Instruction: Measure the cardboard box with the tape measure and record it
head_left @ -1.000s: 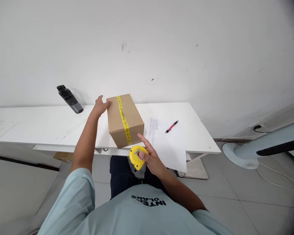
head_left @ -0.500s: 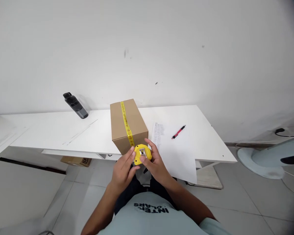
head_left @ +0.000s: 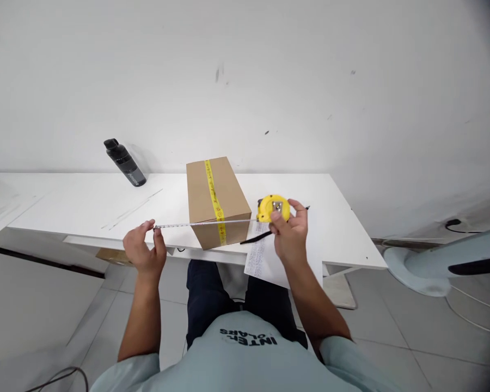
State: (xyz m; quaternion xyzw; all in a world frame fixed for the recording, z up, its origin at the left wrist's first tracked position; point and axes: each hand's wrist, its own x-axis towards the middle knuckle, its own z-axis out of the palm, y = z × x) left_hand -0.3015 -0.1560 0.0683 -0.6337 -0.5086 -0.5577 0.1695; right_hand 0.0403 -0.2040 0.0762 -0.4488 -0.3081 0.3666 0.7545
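My right hand [head_left: 292, 231] grips the yellow case of a tape measure [head_left: 273, 209], and a black wrist strap hangs from it. Pinched in my left hand [head_left: 146, 245] is the free end of the blade. Between my hands the pale blade [head_left: 204, 223] is drawn out, passing across the near top edge of a cardboard box [head_left: 218, 190]. Yellow printed tape runs along the box top and down its front. Whether the blade touches the box I cannot tell.
The box stands on a white desk [head_left: 351, 239] against the wall. To its right lies a written sheet of paper [head_left: 265, 261], with a pen mostly hidden behind my right hand. A dark bottle [head_left: 125, 163] is at the back left. A pale blue stand [head_left: 424, 267] is on the right.
My hands have moved apart, left hand to the left and right hand to the right and up. The blade is now drawn out between them. The paper appears shifted.
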